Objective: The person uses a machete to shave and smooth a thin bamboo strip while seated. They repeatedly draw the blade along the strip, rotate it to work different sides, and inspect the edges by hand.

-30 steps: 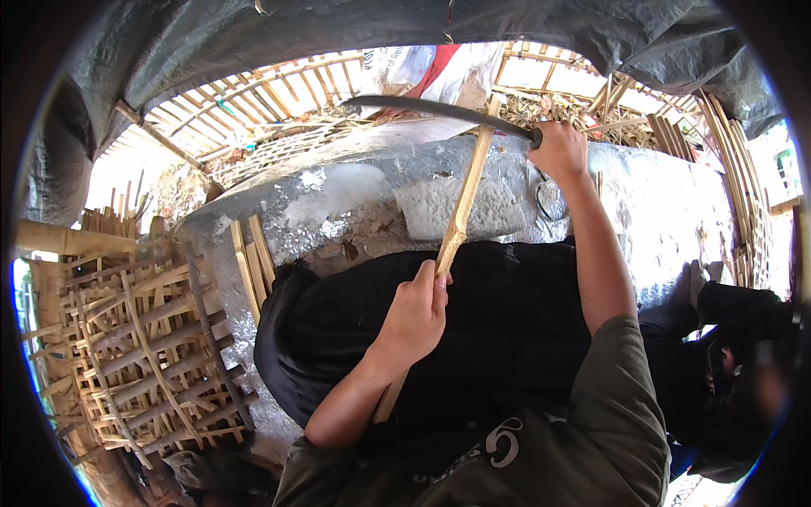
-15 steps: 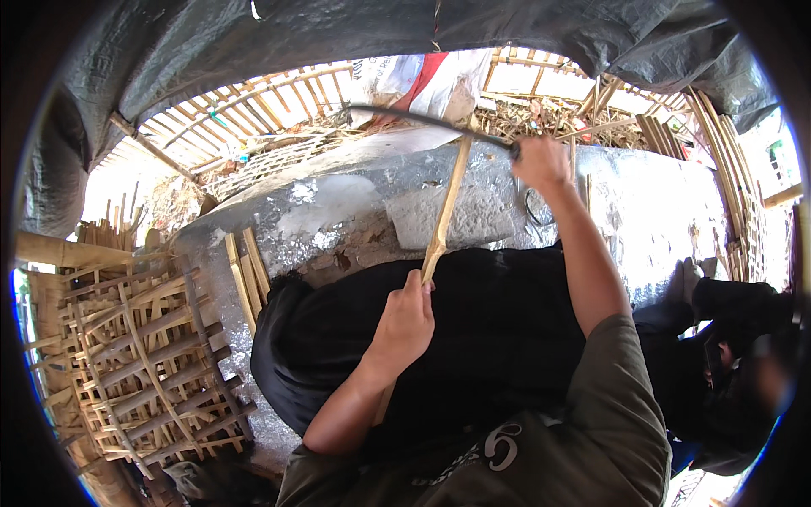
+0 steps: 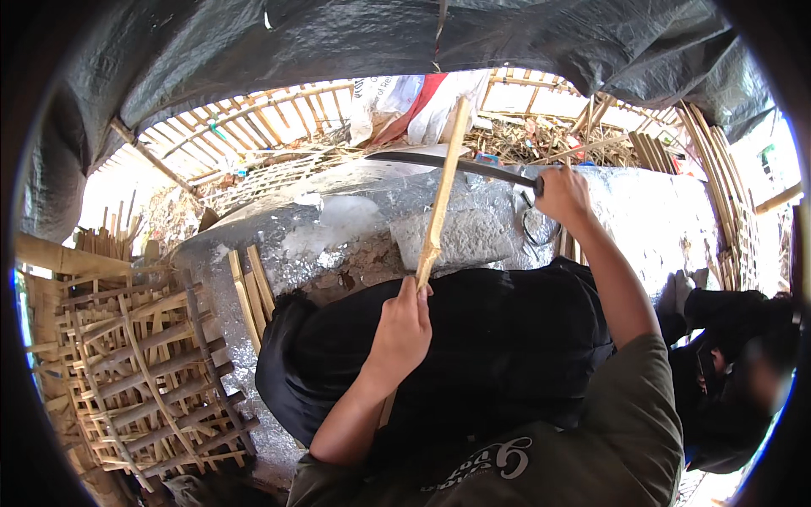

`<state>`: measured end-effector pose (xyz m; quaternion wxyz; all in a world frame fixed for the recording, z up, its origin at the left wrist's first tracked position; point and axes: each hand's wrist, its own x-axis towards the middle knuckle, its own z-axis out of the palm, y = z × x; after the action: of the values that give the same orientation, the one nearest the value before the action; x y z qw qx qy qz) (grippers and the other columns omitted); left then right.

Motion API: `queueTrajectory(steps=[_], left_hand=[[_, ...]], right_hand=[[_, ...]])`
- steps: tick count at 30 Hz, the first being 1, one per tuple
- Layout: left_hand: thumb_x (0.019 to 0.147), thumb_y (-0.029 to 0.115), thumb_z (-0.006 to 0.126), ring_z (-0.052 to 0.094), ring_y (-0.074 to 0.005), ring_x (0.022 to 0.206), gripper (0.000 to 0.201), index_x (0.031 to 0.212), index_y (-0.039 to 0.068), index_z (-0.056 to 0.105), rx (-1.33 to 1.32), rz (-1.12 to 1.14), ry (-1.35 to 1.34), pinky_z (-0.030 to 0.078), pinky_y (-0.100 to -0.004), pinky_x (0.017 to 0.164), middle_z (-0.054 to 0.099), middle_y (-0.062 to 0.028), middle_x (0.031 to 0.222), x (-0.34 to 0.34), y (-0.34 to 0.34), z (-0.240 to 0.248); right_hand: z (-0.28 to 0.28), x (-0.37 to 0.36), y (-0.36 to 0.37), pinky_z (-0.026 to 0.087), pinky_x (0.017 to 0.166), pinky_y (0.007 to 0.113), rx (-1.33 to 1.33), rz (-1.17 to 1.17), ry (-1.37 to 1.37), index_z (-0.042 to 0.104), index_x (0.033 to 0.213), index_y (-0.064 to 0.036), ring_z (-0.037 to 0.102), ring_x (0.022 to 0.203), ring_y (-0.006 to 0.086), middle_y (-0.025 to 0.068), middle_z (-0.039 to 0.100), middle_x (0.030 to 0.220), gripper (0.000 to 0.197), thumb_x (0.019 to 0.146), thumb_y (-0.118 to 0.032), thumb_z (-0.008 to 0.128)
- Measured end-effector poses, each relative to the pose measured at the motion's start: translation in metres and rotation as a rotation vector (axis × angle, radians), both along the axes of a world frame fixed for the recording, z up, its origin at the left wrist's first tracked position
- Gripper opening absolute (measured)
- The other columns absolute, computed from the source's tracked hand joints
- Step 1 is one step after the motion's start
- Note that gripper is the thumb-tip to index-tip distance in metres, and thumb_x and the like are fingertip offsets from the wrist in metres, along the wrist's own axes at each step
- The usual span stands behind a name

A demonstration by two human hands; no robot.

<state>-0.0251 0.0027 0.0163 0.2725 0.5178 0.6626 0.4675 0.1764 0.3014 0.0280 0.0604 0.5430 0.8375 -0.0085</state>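
Observation:
My left hand (image 3: 400, 331) is closed round the lower part of a long bamboo strip (image 3: 441, 203), which slants up and away from me. A node shows on the strip just above my fingers. My right hand (image 3: 562, 196) grips the handle of a long, dark, slightly curved machete (image 3: 497, 173). Its blade points left and crosses behind the strip's upper part; whether the edge touches the bamboo I cannot tell. The strip's lower end runs past my left wrist and is partly hidden. Black cloth (image 3: 498, 338) covers my legs under both arms.
A stone block (image 3: 456, 241) lies on the silvery sheet (image 3: 650, 203) ahead. Short bamboo slats (image 3: 251, 291) and a woven bamboo rack (image 3: 152, 372) are at left. Shavings (image 3: 557, 139) lie beyond. Dark tarpaulin (image 3: 338, 51) hangs overhead. Another person (image 3: 726, 380) sits at right.
My right hand and the machete have moved right and nearer to me. The left hand keeps its grip on the bamboo strip, which stands a little more upright. The view has shifted slightly.

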Motion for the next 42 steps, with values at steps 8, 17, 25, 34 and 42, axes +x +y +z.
queueTrajectory(steps=[8, 17, 25, 34, 42], left_hand=[[0.104, 0.007, 0.046, 0.063, -0.0383, 0.062, 0.014, 0.098, -0.003, 0.053, -0.014, 0.008, -0.073, 0.047, -0.0459, 0.058, 0.059, -0.0196, 0.069, -0.003, 0.006, -0.011], [0.103, 0.013, 0.053, 0.065, -0.0484, 0.074, 0.019, 0.095, -0.004, 0.049, -0.141, 0.006, 0.04, 0.05, -0.053, 0.059, 0.065, -0.027, 0.077, 0.002, 0.007, -0.018], [0.102, 0.023, 0.059, 0.067, -0.0426, 0.068, 0.027, 0.1, -0.003, 0.052, -0.229, 0.033, 0.027, 0.052, -0.0481, 0.06, 0.065, -0.0205, 0.071, 0.015, 0.007, -0.016], [0.105, 0.026, 0.052, 0.068, -0.0435, 0.071, 0.028, 0.105, -0.003, 0.052, -0.271, -0.003, 0.052, 0.053, -0.0507, 0.063, 0.067, -0.0211, 0.076, 0.033, 0.006, -0.013], [0.105, 0.02, 0.052, 0.068, -0.0445, 0.074, 0.023, 0.109, -0.003, 0.051, -0.216, -0.006, 0.153, 0.054, -0.052, 0.063, 0.067, -0.0227, 0.078, 0.041, 0.005, -0.012]], right_hand=[[-0.022, 0.007, 0.009, 0.055, 0.09, 0.05, 0.013, -0.272, 0.182, 0.071, 0.103, -0.0012, 0.068, 0.106, 0.0397, 0.0235, 0.071, 0.11, 0.039, 0.084, -0.036, 0.073], [-0.028, -0.003, -0.024, 0.055, 0.074, 0.05, 0.086, -0.171, 0.583, 0.073, 0.089, -0.0048, 0.072, 0.082, 0.0382, 0.0161, 0.073, 0.08, 0.034, 0.085, -0.038, 0.074], [-0.03, -0.02, -0.038, 0.053, 0.07, 0.044, -0.126, 0.005, 0.698, 0.066, 0.088, -0.0008, 0.07, 0.073, 0.0347, 0.0145, 0.07, 0.075, 0.041, 0.085, -0.041, 0.077], [-0.028, -0.038, -0.044, 0.031, 0.041, 0.026, -0.763, -0.23, 1.435, 0.062, 0.1, -0.0084, 0.041, 0.044, 0.0056, -0.004, 0.048, 0.057, 0.024, 0.092, -0.026, 0.077], [-0.032, -0.035, -0.039, 0.033, 0.04, 0.027, -0.698, -0.182, 1.382, 0.057, 0.088, -0.0056, 0.042, 0.044, 0.0061, -0.0035, 0.049, 0.057, 0.027, 0.091, -0.022, 0.078]])
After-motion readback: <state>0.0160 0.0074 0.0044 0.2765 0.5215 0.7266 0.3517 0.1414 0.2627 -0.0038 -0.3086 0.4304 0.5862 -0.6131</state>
